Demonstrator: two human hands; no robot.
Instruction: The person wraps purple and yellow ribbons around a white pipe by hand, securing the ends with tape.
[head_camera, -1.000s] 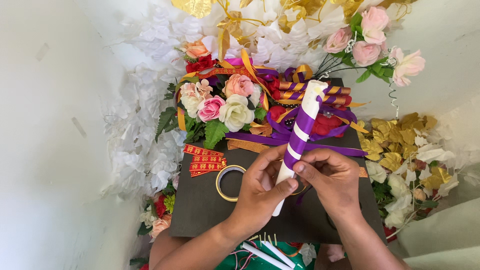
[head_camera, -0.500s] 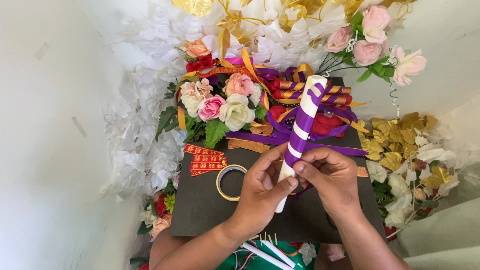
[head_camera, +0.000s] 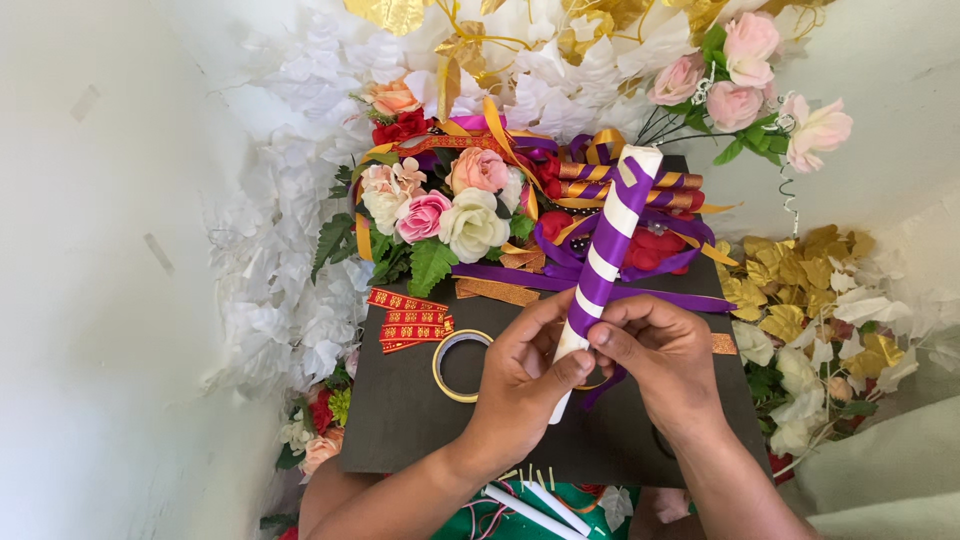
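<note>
Nearest the camera, at the bottom edge: several thin white sticks (head_camera: 530, 505) lie on a green surface between the forearms.

Left hand (head_camera: 520, 375): fingers curled shut around the lower end of a white tube (head_camera: 605, 255), thumb pressed against it. Right hand (head_camera: 660, 350): fingers closed, thumb and forefinger pinching the purple ribbon (head_camera: 608, 245) where it meets the tube. Both hands touch each other at the tube. A loose ribbon tail hangs below the right hand.

Tube: held tilted, lower end in the hands, upper end pointing away and to the right, above the dark board (head_camera: 420, 420). Purple ribbon spirals up it, white showing between the turns. Bottom end bare white.

On the board, left of the left hand: a roll of clear tape (head_camera: 455, 365) with a yellowish rim, lying flat. Just beyond it, a small stack of red strips with gold pattern (head_camera: 410, 320). A gold strip (head_camera: 497, 291) lies near the board's far edge.

Farther: artificial flower cluster (head_camera: 440, 205), pink, cream and peach with green leaves, mixed with orange and purple ribbon loops. To its right, purple-and-gold wrapped tubes (head_camera: 620, 185) lie flat over red petals.

Surround: white fabric leaves (head_camera: 270, 270) left, gold and white leaves (head_camera: 810, 300) right, pink roses (head_camera: 745, 70) far right, gold leaves (head_camera: 390, 12) at the top edge.
</note>
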